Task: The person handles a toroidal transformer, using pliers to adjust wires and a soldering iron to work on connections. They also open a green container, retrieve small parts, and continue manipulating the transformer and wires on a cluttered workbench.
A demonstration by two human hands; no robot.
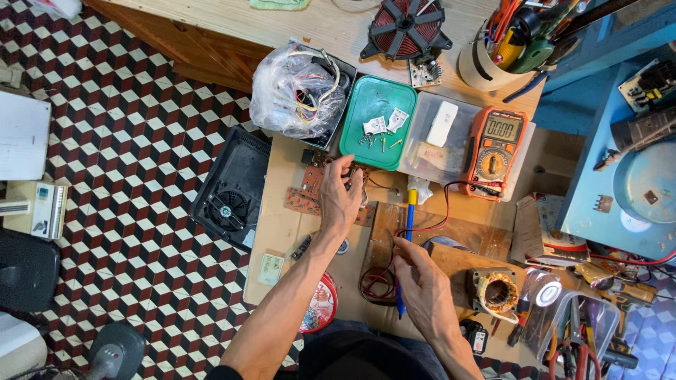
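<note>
We've got the left hand flat on the brown circuit board mid-frame on the counter, fingers spread and open, pinning rather than gripping. Right hand, lower centre, loosely curls over the blue-handled screwdriver; can't tell if it's really gripped. Best to keep the board held steady and clear of the red leads.

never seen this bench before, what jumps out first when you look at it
The orange multimeter stands out at the right of the bench, beside a green tray of small screws and white bits. In the middle, the left hand rests on a brown circuit board, while the right hand hovers near a blue-handled tool. A copper coil sits at the top.
</note>
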